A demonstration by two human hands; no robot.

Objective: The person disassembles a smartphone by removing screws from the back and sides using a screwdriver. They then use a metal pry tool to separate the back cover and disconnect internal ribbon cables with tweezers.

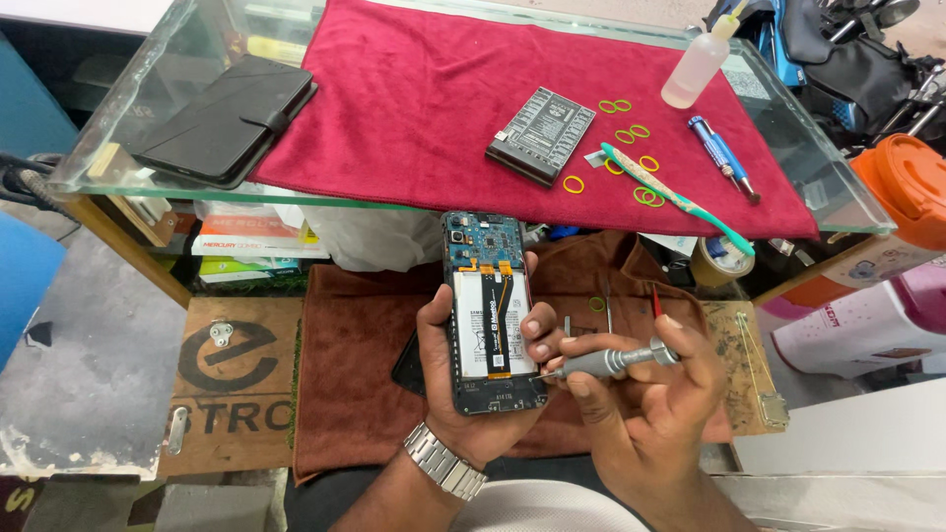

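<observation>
While the left hand (pixel 463 394) grips the opened phone (pixel 490 313) below the glass shelf (pixel 148 128) edge, the right hand (pixel 645 394) pinches a screwdriver (pixel 606 363), tip at the phone's lower right edge. Brown cloth (pixel 355 374) under them has free room; the tip is hard to see.

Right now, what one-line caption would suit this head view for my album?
Left hand holds an opened smartphone while right hand applies a precision screwdriver.

Left hand (pixel 463 394) cradles the opened phone (pixel 490 315), back cover off, battery and blue board showing; right hand (pixel 650 394) pinches a grey screwdriver (pixel 603 364), tip touching the phone's lower right edge, above a brown cloth (pixel 365 374)
</observation>
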